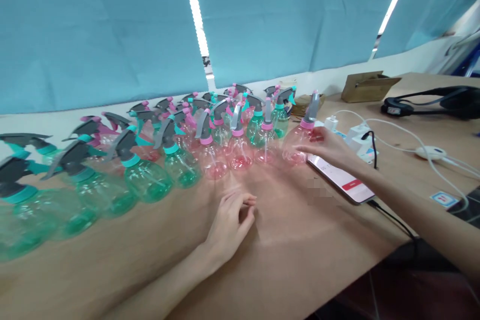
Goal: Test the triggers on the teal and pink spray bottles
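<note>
My right hand (pixel 332 146) is at a clear pink spray bottle (pixel 294 152) with a grey trigger head and pink collar. One digit lies across the bottle's front, and the other fingers curl at its right side. The bottle is upright on the table. My left hand (pixel 233 220) rests on the tabletop, loosely curled, with a gap between thumb and fingers and nothing in it. Just beyond it stand other pink spray bottles (pixel 240 152). Green spray bottles (pixel 148 180) with turquoise collars line up to the left, and several more of both colours crowd behind.
A lit phone (pixel 341 180) lies under my right forearm with a black cable plugged in. White chargers (pixel 360 137) and white cables are to its right. Farther back are an open cardboard box (pixel 367 87) and a black headset (pixel 438 102). Blue sheeting (pixel 262 15) covers the wall.
</note>
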Motion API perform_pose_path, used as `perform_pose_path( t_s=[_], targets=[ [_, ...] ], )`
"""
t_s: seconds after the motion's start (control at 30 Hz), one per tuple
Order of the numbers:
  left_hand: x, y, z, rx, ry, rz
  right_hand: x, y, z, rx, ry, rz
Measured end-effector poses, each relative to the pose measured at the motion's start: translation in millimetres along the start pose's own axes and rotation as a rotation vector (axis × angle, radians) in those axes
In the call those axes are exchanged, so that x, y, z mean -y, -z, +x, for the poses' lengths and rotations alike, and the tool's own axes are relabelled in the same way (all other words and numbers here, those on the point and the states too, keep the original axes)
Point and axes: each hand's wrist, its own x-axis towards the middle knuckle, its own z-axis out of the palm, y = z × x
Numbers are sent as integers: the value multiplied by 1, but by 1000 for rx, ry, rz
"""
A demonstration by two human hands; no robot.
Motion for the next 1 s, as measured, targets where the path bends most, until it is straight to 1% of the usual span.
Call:
perform_pose_path(
  t_s=[0.07,0.1,0.13,0.2,0.3,0.4,0.57,0.7,0.83,0.93,1.0],
  targets=[
    [0,1,-1,-13,7,-11,18,5,-18,33,-4,-1],
    [0,1,-1,-21,10,-18,29,7,-28,71,12,36],
    [0,2,-2,-27,12,-26,40,8,-37,124,29,72],
    [-1,3,-3,-42,12,-42,60,6,-56,168,20,88],
    [-4,6,-5,-67,48,-122,79,-6,-81,200,37,125],
    [-8,11,-3,-82,101,-248,89,-22,-100,247,72,160],
    [-20,32,5,-102,104,-344,110,-38,-117,304,199,141],
    [-35,51,10,-56,105,-408,133,-45,-124,373,251,128],
    [-46,65,11,-25,74,-394,148,-58,-133,367,322,198],
    [-49,71,10,-13,38,-385,153,-70,-142,377,331,283],
    [-49,71,9,-51,18,-370,154,-76,-146,368,309,326]
  ],
)
